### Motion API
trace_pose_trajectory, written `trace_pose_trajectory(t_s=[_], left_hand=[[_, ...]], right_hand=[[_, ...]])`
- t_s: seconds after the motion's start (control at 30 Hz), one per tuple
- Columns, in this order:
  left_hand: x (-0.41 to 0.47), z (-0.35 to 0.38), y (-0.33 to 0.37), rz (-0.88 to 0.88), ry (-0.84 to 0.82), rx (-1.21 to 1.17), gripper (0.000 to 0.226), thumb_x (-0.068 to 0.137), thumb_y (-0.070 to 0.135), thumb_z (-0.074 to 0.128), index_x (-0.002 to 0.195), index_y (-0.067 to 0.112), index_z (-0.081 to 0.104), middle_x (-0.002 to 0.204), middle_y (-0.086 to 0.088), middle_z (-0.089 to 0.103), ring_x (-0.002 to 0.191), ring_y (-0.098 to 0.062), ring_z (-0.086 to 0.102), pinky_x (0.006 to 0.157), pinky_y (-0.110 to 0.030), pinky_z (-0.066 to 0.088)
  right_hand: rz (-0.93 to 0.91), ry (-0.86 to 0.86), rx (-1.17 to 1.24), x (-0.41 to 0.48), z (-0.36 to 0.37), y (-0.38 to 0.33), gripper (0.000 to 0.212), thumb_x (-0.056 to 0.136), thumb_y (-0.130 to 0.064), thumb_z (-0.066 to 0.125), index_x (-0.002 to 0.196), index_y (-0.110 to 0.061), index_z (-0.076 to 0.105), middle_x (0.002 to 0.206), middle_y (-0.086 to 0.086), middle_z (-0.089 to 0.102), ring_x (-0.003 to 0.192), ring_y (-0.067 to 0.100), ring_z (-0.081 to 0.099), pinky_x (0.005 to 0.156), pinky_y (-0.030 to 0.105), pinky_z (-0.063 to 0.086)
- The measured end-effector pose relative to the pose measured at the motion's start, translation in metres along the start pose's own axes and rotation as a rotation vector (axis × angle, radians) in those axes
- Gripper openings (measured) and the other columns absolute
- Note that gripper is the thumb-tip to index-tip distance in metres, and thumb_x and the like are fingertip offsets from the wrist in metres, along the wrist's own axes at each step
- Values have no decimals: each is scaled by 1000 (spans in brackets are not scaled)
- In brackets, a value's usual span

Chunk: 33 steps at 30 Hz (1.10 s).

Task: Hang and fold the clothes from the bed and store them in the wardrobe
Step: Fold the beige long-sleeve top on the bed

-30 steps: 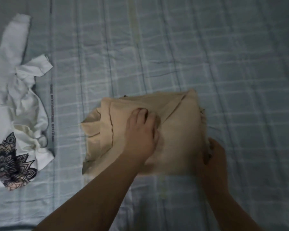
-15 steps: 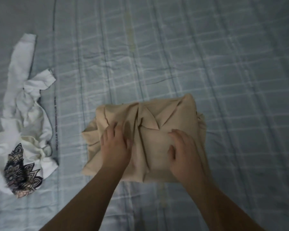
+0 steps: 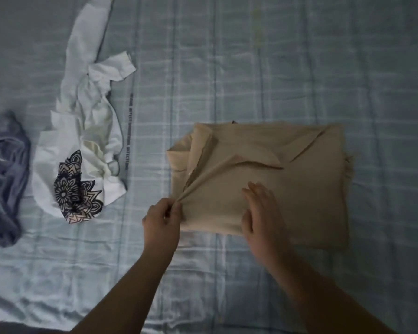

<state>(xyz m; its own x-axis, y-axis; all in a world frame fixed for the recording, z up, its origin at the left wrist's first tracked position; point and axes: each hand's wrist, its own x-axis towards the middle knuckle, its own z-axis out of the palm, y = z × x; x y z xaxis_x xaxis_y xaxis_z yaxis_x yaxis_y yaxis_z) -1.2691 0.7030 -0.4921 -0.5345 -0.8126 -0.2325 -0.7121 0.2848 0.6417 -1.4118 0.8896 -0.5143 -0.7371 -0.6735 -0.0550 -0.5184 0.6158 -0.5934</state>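
Observation:
A beige garment (image 3: 299, 179) lies folded into a rough rectangle on the bed, right of centre. My left hand (image 3: 161, 222) pinches its near left corner and pulls the cloth taut toward me. My right hand (image 3: 261, 210) rests flat on the garment's near edge, fingers straight. A crumpled white shirt (image 3: 87, 131) with a dark mandala print lies to the left. Further left a blue-grey garment (image 3: 3, 177) lies bunched at the frame's edge.
The bed (image 3: 299, 56) is covered by a pale blue checked sheet, wrinkled near its front left. The wardrobe is out of view.
My left hand slid from the top of the beige fold to its near left corner and pinched it. My right hand has shifted slightly on the garment. The view shifted, revealing the blue-grey garment.

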Motion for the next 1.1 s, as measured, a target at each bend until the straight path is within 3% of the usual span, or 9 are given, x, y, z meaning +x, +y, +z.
trace_pose_trajectory(t_s=[0.13, 0.23, 0.33, 0.43, 0.53, 0.63, 0.8, 0.93, 1.1], left_hand=[[-25, -16, -45, 65, -79, 50, 14, 94, 34, 57, 82, 41, 57, 82, 18, 60, 85, 0, 54, 68, -21, 37], [-30, -17, -64, -6, -182, 45, 8, 92, 32, 64, 87, 37, 60, 80, 13, 61, 81, -3, 56, 68, -28, 41], [-13, -17, -52, -17, -66, 14, 4, 91, 39, 57, 93, 37, 57, 81, 16, 58, 81, -8, 56, 69, -29, 40], [22, -13, -22, 89, 42, 28, 23, 91, 24, 63, 114, 25, 57, 99, 8, 53, 89, -17, 54, 77, -30, 42], [67, -4, 14, 228, -70, 16, 38, 92, 22, 63, 129, 27, 55, 121, 0, 49, 90, -15, 57, 79, -24, 43], [110, 5, 40, 260, -260, 133, 46, 92, 23, 62, 138, 24, 53, 136, -10, 44, 104, -24, 58, 88, -34, 49], [149, 15, 42, 234, -353, 279, 25, 88, 18, 60, 112, 15, 65, 111, -14, 58, 95, -31, 58, 83, -39, 51], [164, 13, 45, 179, -218, 135, 12, 87, 9, 53, 84, 21, 52, 72, 3, 55, 64, -10, 52, 51, -22, 33], [184, 4, 55, 70, -51, -22, 27, 82, 5, 43, 85, 31, 47, 61, 5, 50, 49, -2, 49, 41, -17, 31]], right_hand=[[-20, -54, -27, 12, 1, -19, 45, 89, -9, 53, 133, -1, 57, 137, 17, 56, 129, 37, 50, 111, 48, 37], [23, -127, -133, 30, 1, -29, 46, 91, -16, 53, 136, -8, 55, 136, 14, 57, 125, 35, 51, 106, 45, 39], [61, -128, -235, 48, 2, -31, 47, 90, -21, 50, 136, -15, 54, 133, 8, 58, 118, 31, 53, 100, 43, 42], [71, -94, -323, 56, 1, -31, 46, 86, -25, 48, 131, -25, 56, 127, -1, 59, 114, 29, 54, 93, 44, 43], [20, -105, -379, 61, -7, -27, 54, 75, -22, 48, 128, -30, 55, 130, -5, 55, 122, 27, 51, 98, 50, 39], [-113, -66, -251, 66, -21, -13, 67, 64, -7, 46, 127, -23, 63, 142, 2, 53, 135, 30, 44, 106, 56, 34], [119, 189, -80, 88, -51, 40, 53, 66, 6, 49, 116, -5, 65, 126, 17, 60, 117, 39, 53, 105, 44, 41], [307, 147, -453, 113, -67, 75, 45, 84, -15, 54, 128, -25, 53, 134, 10, 52, 116, 37, 53, 92, 48, 44], [373, 175, -432, 132, -66, 108, 36, 95, -27, 47, 131, -31, 48, 134, 6, 49, 113, 39, 49, 93, 52, 43]])
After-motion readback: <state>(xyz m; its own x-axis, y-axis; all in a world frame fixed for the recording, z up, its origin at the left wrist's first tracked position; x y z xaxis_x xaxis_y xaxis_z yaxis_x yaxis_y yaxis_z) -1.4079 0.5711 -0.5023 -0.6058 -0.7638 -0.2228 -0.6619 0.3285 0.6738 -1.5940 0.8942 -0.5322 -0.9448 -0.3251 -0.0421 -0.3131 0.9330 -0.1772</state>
